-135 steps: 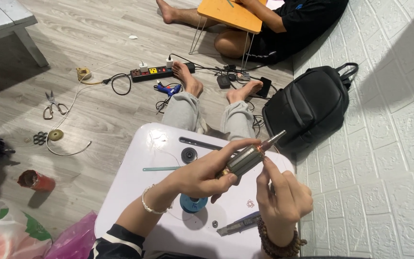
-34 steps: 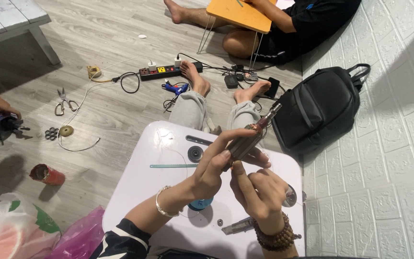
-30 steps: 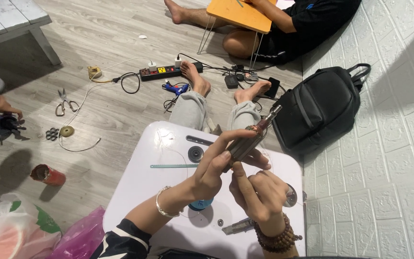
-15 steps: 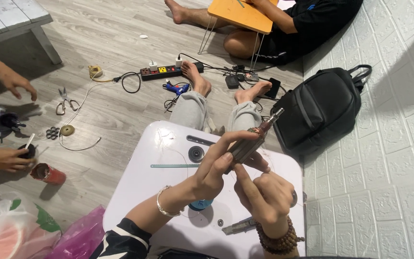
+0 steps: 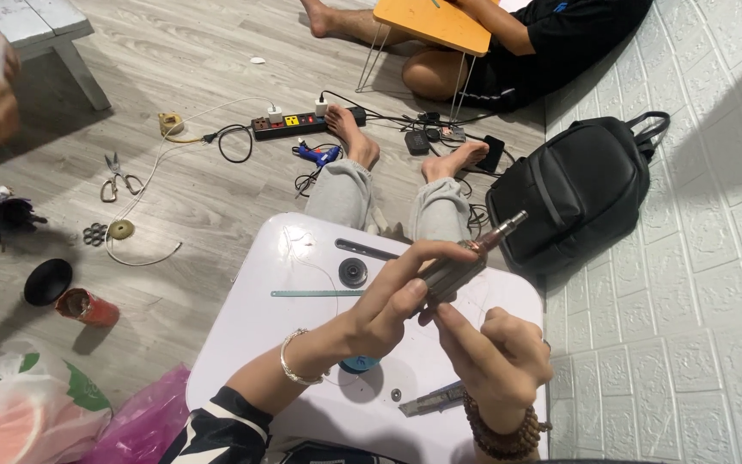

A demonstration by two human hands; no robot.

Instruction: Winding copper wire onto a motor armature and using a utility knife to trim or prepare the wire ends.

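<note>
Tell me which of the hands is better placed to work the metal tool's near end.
Right, probably. The left hand already grips the metal tool around its body, steadying it. The right hand sits just below, fingertips at the near end.

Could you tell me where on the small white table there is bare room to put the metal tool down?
The white table is bare along its left edge, below the long ruler. The middle is crowded: the left hand grips the metal tool, the right hand touches it, and a blue spool sits below.
</note>
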